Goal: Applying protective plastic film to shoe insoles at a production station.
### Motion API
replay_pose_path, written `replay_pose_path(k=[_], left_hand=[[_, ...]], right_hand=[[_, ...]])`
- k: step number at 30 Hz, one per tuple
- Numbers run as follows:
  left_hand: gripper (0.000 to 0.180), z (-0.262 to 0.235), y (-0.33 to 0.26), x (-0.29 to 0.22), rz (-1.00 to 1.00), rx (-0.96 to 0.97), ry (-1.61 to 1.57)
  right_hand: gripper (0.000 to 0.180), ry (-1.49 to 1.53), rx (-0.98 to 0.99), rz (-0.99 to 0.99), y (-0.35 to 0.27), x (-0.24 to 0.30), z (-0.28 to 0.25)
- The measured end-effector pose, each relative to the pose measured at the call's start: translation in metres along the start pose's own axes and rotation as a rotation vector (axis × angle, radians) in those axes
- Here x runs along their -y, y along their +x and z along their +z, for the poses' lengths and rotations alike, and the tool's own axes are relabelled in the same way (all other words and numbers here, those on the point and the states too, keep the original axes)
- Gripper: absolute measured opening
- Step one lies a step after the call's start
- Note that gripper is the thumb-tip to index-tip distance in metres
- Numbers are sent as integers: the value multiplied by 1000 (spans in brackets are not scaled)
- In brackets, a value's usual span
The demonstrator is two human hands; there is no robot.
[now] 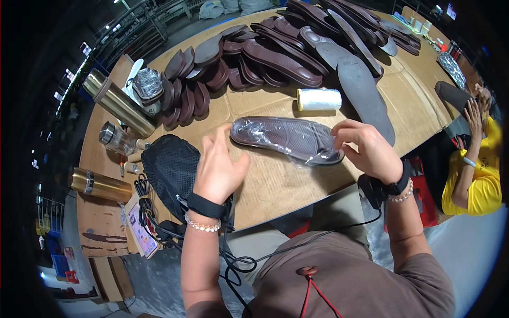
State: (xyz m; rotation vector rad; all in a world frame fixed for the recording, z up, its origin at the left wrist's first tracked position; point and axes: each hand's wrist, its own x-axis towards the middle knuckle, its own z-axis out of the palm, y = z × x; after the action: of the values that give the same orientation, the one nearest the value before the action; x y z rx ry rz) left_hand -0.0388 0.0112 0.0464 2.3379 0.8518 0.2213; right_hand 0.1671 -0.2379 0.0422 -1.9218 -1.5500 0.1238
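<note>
A dark brown shoe sole [283, 137], wrapped in shiny clear plastic film, lies flat on the cardboard-covered table in front of me. My left hand [220, 167] is by its left end, thumb and fingers apart, with nothing visible in it. At the other end of the sole, my right hand [368, 148] has bent fingers with gaps between them. Its fingertips are at the film's edge; whether they touch it is hard to tell. Just beyond the sole lies a roll of clear film [319, 99].
Brown soles [281, 61] are heaped along the far side, with grey ones [360, 87] at right. A metal flask [119, 103], glass bottle [116, 138], black mesh pouch [170, 167], cables and phone [142, 230] crowd the left. A co-worker in yellow [474, 175] sits at right.
</note>
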Motion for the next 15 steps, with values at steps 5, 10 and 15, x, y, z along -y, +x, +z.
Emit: replay_pose_path(k=[5,10,15], left_hand=[[63,24,54,35,283,-205,167],[72,30,75,25,195,27,147],[81,37,30,-16,30,-9,286]], right_hand=[[13,65,-97,26,-3,-26,20],[17,168,-218,76,-8,-23,29],[19,186,-272,202,-26,-48,31]])
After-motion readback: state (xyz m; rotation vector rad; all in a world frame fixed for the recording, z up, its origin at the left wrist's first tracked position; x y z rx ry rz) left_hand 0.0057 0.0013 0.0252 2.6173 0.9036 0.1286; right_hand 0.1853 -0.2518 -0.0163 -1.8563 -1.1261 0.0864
